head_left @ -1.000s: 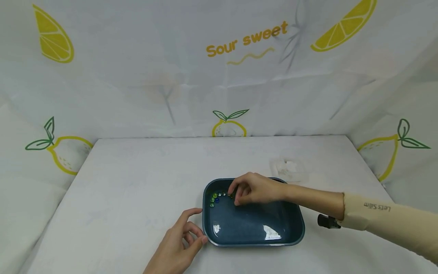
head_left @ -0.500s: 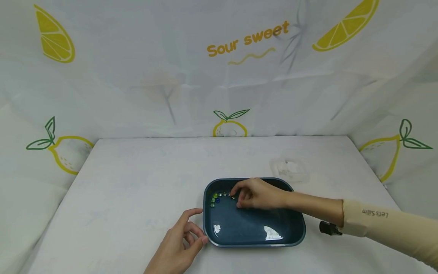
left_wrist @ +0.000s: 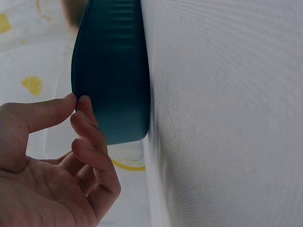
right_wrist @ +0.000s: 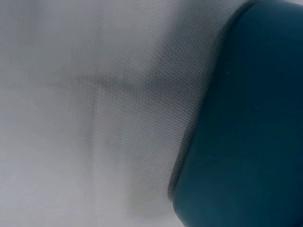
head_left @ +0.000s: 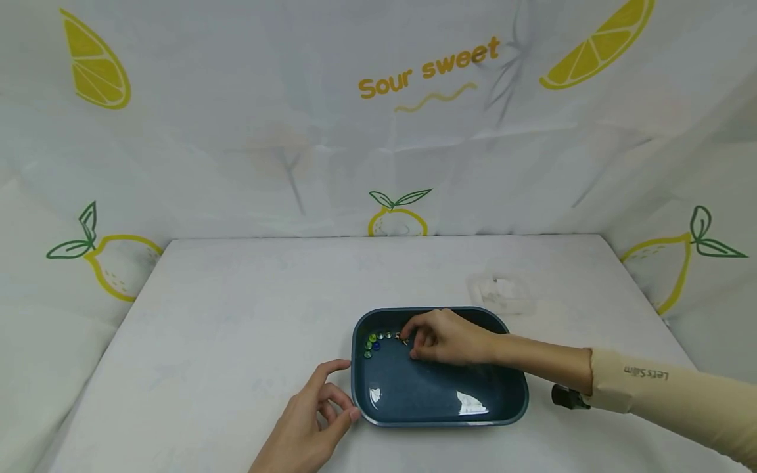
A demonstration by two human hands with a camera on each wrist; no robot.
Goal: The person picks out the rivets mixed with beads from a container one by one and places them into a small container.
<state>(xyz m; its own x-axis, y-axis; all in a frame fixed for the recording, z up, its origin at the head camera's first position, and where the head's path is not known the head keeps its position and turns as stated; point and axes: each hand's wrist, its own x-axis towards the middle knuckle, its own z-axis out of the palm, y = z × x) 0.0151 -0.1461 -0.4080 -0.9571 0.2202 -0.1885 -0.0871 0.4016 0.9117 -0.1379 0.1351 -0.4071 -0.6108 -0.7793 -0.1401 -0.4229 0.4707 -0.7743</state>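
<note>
In the head view a dark blue tray (head_left: 437, 387) sits on the white table. Several small glass marbles (head_left: 376, 345), green, yellow, blue and clear, curve along its far left corner. Inside the tray my right hand (head_left: 446, 336) is bent low, index fingertip touching a small gold-brown piece (head_left: 405, 341) at the row's right end. The thumb tip stands apart from that piece. My left hand (head_left: 310, 414) touches the tray's left side with index finger and thumb. In the left wrist view its fingertips (left_wrist: 71, 98) meet the rim, the other fingers loosely bent.
Behind the tray, towards the right, lies a clear plastic container (head_left: 501, 293). A black device (head_left: 569, 397) is under the right forearm. White cloth (head_left: 236, 131) printed with lemons hangs around the table. The right wrist view shows the tray's outer wall (right_wrist: 246, 132).
My right hand has shifted slightly right and towards me, showing more of the gold-brown piece at the row's end. The left hand and tray hold their places.
</note>
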